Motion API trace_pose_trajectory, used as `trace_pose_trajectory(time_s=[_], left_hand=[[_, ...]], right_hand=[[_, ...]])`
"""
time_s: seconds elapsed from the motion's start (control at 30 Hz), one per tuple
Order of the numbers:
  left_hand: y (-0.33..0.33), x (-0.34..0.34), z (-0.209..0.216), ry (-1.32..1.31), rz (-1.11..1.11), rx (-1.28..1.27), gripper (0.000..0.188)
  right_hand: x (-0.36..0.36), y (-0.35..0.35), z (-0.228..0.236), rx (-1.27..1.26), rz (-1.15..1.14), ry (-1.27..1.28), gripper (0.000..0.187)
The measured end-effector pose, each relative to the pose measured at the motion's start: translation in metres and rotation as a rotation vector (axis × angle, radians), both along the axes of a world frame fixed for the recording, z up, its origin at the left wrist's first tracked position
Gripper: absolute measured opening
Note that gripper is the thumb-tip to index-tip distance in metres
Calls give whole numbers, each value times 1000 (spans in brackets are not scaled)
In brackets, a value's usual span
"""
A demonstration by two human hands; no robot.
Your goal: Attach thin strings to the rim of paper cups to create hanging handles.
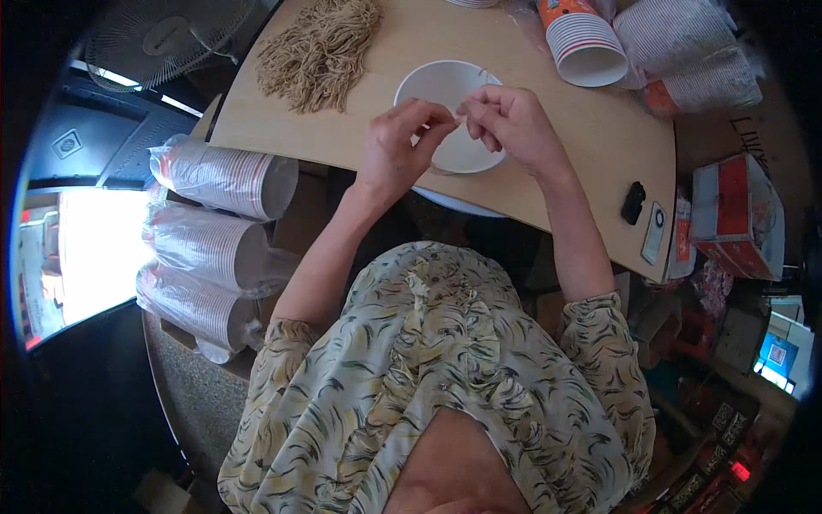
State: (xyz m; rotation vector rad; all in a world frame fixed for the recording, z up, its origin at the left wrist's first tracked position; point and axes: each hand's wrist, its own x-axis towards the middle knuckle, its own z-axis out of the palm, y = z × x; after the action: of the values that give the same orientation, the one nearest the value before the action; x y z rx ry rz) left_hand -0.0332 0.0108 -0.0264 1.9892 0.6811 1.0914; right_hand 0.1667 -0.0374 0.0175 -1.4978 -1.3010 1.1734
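Note:
Both hands are raised over a white round bowl (471, 160) at the near edge of the table. My left hand (398, 144) is closed in a pinch, its fingertips meeting those of my right hand (516, 128), which is pinched too. Something small, thin and pale shows between the fingertips, too tiny to name. A thin strand seems to rise beside the right fingers, over the bowl's far rim. To the left of the bowl lies a heap of tan cords (321, 53). The hands hide part of the bowl's inside.
Stacked white paper tubs (586, 51) and plastic-wrapped stacks (685, 51) lie at the far right. A black object (634, 203) and a white handheld device (654, 233) rest near the right edge. More wrapped tubs (205, 244) stand left, below a fan (163, 38). A red-and-white carton (736, 214) is at right.

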Motion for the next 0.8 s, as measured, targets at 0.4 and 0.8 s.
trace_pose_trajectory(time_s=[0.4, 0.8], left_hand=[[20, -9, 12, -150, -362, -865, 23], [18, -5, 15, -39, -370, -844, 20]], right_hand=[[0, -20, -10, 330, -195, -280, 19], [-21, -52, -20, 272, -209, -193, 21]])
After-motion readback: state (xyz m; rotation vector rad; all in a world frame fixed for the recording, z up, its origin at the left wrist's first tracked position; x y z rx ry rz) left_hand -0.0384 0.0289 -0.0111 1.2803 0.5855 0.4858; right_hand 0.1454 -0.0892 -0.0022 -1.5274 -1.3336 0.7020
